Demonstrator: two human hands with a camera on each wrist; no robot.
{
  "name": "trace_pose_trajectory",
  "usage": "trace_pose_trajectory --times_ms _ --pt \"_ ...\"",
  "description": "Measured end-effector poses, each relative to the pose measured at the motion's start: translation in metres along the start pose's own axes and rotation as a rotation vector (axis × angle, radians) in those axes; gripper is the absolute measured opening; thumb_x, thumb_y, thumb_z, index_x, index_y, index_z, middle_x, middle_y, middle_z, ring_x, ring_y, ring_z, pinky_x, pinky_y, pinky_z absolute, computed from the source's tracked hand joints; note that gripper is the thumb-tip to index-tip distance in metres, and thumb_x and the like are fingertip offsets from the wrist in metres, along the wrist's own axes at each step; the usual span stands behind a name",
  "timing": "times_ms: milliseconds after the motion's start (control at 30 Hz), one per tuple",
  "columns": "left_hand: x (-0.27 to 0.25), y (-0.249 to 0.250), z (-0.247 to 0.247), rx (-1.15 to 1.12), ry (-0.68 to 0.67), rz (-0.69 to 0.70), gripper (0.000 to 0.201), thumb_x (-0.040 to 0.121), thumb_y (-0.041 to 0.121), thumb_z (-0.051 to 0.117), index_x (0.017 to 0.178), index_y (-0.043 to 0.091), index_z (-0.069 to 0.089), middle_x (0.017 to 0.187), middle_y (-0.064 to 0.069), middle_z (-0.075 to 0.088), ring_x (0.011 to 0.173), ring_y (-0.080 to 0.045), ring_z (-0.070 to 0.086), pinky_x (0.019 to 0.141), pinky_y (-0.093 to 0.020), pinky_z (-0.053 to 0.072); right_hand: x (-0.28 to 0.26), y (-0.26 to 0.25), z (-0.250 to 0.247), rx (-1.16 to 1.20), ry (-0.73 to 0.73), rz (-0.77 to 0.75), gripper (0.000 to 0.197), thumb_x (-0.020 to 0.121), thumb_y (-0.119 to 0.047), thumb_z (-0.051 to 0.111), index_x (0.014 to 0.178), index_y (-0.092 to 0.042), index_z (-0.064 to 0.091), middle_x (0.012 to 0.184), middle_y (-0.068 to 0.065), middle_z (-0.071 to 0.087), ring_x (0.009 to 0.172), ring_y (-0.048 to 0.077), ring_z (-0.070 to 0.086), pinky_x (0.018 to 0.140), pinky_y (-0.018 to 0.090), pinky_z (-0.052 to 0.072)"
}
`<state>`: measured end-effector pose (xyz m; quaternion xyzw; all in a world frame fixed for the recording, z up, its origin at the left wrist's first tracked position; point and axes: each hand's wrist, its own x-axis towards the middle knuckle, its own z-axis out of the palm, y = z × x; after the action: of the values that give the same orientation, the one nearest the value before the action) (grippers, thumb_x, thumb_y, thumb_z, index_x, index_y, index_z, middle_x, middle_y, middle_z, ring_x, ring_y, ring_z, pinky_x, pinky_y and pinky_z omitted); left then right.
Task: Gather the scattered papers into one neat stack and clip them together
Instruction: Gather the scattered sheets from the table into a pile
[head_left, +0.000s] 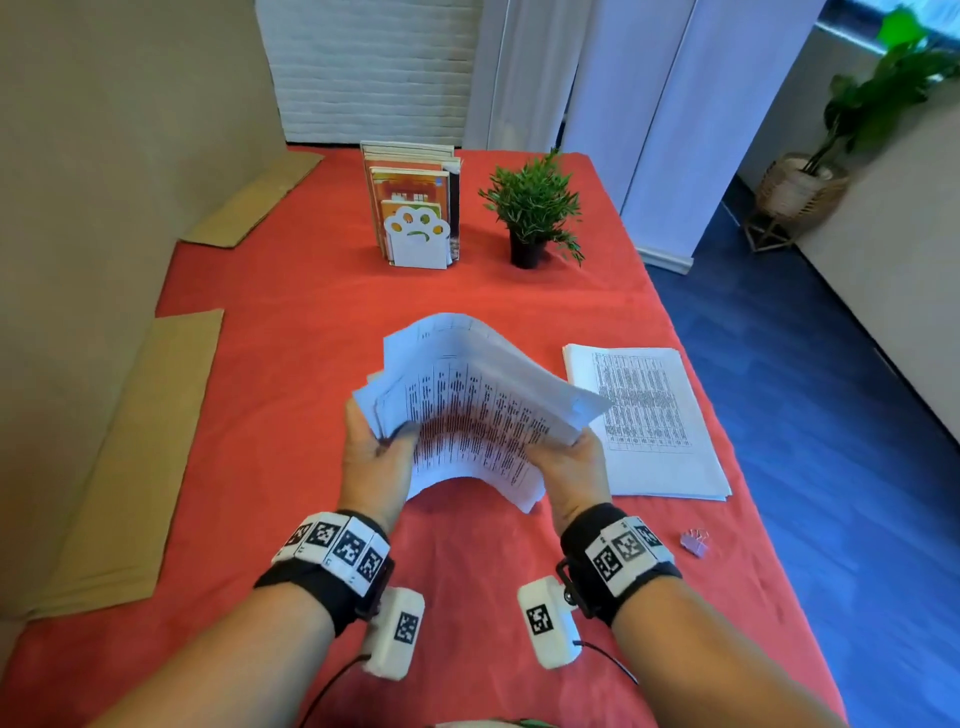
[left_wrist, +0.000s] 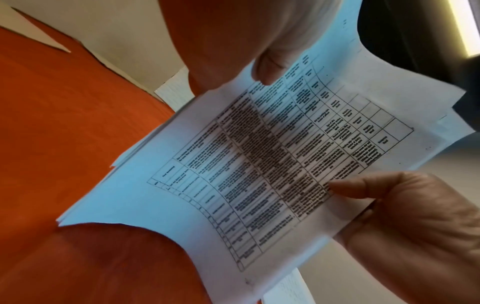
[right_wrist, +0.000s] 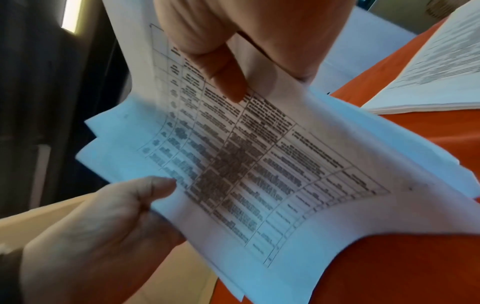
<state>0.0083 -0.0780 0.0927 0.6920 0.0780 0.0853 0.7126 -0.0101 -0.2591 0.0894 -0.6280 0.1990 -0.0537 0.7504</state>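
Observation:
Both my hands hold a loose bundle of printed papers (head_left: 467, 410) above the red table (head_left: 291, 364); its sheets are bowed and their edges uneven. My left hand (head_left: 376, 457) grips the bundle's left side, thumb on top. My right hand (head_left: 569, 467) grips the right side. The left wrist view shows the table-printed top sheet (left_wrist: 259, 164) with my left thumb (left_wrist: 267, 67) and right hand (left_wrist: 402, 216) on it. The right wrist view shows the same papers (right_wrist: 246, 164) pinched under my right thumb (right_wrist: 228, 82). A second paper stack (head_left: 649, 421) lies flat on the table at right. A lilac binder clip (head_left: 695, 541) lies near my right wrist.
A paw-shaped book holder with books (head_left: 415, 208) and a small potted plant (head_left: 532, 213) stand at the back. Cardboard sheets (head_left: 130, 457) lie along the left side. The table's right edge drops to a blue floor (head_left: 831, 415).

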Motion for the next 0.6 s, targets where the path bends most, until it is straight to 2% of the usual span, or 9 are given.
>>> trace_pose_trajectory --times_ms 33,100,133,200,300,367,433,500,600 --pt "-0.003 0.003 0.004 -0.008 0.005 0.016 0.047 0.087 -0.009 0.053 0.123 0.019 0.045 0.105 0.009 0.063 0.084 0.017 0.060 0.076 -0.002 0.044 0.000 0.002 -0.001 -0.018 -0.009 -0.002 0.037 0.060 0.003 0.051 0.092 -0.008 0.065 0.077 0.013 0.061 0.075 0.024 0.056 0.070 0.044 0.049" --pt "-0.010 0.003 0.010 -0.048 0.027 0.032 0.047 0.087 -0.008 0.055 0.129 0.009 0.043 0.109 0.001 0.064 0.080 0.018 0.060 0.074 0.000 0.044 0.000 0.005 -0.004 -0.047 -0.027 -0.017 0.036 0.066 0.005 0.052 0.099 -0.002 0.063 0.076 0.011 0.062 0.071 0.021 0.057 0.068 0.039 0.047" --pt "-0.012 0.003 0.013 -0.074 0.043 0.034 0.048 0.086 -0.007 0.057 0.129 0.010 0.043 0.111 -0.002 0.064 0.081 0.016 0.062 0.076 -0.003 0.046 0.000 0.007 -0.007 -0.066 -0.035 -0.020 0.035 0.068 0.006 0.052 0.100 -0.001 0.063 0.072 0.004 0.065 0.069 0.018 0.060 0.068 0.035 0.049" --pt "-0.016 0.007 0.016 -0.120 0.070 0.046 0.047 0.083 0.000 0.066 0.120 0.021 0.047 0.111 0.003 0.065 0.087 0.009 0.065 0.080 -0.009 0.049 0.001 0.008 -0.012 -0.108 -0.056 -0.034 0.033 0.070 0.009 0.052 0.099 -0.004 0.063 0.061 -0.011 0.066 0.060 0.006 0.061 0.063 0.027 0.049" --pt "-0.019 0.030 0.021 -0.082 0.200 0.144 0.044 0.074 0.037 0.075 0.105 0.036 0.043 0.109 0.013 0.056 0.089 0.019 0.055 0.079 -0.003 0.041 0.000 0.003 -0.015 -0.140 -0.118 -0.041 0.044 0.077 0.019 0.048 0.086 -0.020 0.067 0.059 -0.013 0.066 0.060 0.003 0.061 0.062 0.025 0.052" --pt "-0.015 0.045 0.023 -0.051 0.303 0.275 0.050 0.070 0.049 0.067 0.108 0.028 0.042 0.101 0.015 0.047 0.085 0.020 0.048 0.077 -0.001 0.037 0.001 -0.001 -0.016 -0.136 -0.150 -0.042 0.053 0.077 0.020 0.049 0.078 -0.028 0.070 0.061 -0.010 0.065 0.061 0.006 0.060 0.064 0.027 0.051" --pt "-0.007 0.058 0.027 -0.064 0.392 0.335 0.051 0.069 0.050 0.064 0.108 0.024 0.044 0.093 0.013 0.046 0.084 0.010 0.048 0.080 -0.008 0.038 0.003 -0.003 -0.018 -0.130 -0.178 -0.044 0.060 0.074 0.018 0.052 0.076 -0.038 0.072 0.066 -0.009 0.064 0.067 0.011 0.060 0.069 0.033 0.051" --pt "0.003 0.067 0.030 -0.077 0.472 0.319 0.038 0.071 0.042 0.069 0.100 0.031 0.046 0.087 0.011 0.051 0.082 -0.002 0.050 0.081 -0.017 0.041 0.004 -0.005 -0.019 -0.131 -0.210 -0.043 0.055 0.067 0.009 0.058 0.079 -0.042 0.072 0.072 -0.005 0.066 0.075 0.018 0.062 0.077 0.040 0.053" --pt "0.016 0.065 0.027 -0.136 0.479 0.322 0.032 0.077 0.007 0.065 0.093 0.031 0.050 0.080 0.006 0.057 0.075 -0.002 0.055 0.078 -0.020 0.044 0.005 -0.005 -0.021 -0.090 -0.230 -0.029 0.046 0.059 0.003 0.060 0.090 -0.030 0.071 0.088 0.008 0.068 0.084 0.025 0.064 0.086 0.053 0.052"
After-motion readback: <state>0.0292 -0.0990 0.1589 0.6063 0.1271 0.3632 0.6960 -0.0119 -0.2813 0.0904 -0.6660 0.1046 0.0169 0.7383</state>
